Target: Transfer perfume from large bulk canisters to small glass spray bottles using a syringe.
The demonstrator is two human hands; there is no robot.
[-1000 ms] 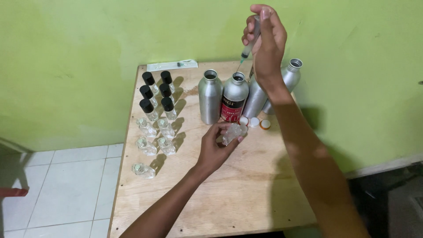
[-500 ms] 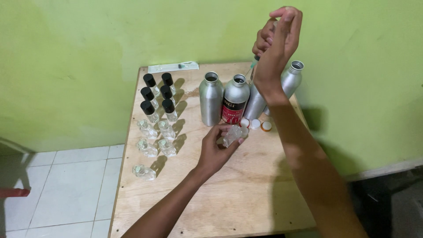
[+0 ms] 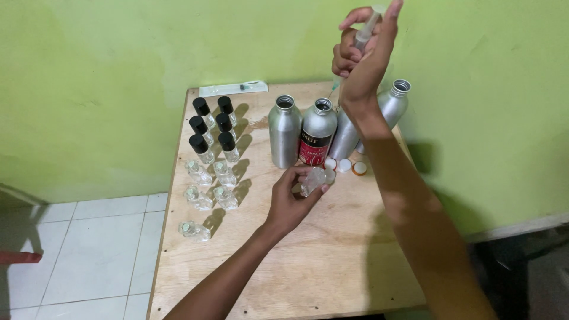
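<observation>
My right hand (image 3: 361, 56) holds a clear syringe (image 3: 363, 37) upright, needle down, above the open aluminium bottles at the back of the wooden table (image 3: 332, 261). The needle tip is near the neck of a bottle hidden behind my wrist. My left hand (image 3: 290, 201) grips a small clear glass vial (image 3: 314, 179), tilted, just above the tabletop in front of the silver bottle with a red label (image 3: 315, 131). A plain silver bottle (image 3: 283, 130) stands to its left.
Several small vials stand in two columns at the table's left: black-capped ones (image 3: 201, 147) behind, uncapped clear ones (image 3: 197, 197) in front. White and orange caps (image 3: 351, 166) lie by the bottles. A wrapped syringe packet (image 3: 232, 89) rests against the green wall. Tiled floor lies to the left.
My right hand shifted from over the red-labelled bottle toward the bottle to its right, and the syringe plunger is drawn up. The left hand and vial stayed put.
</observation>
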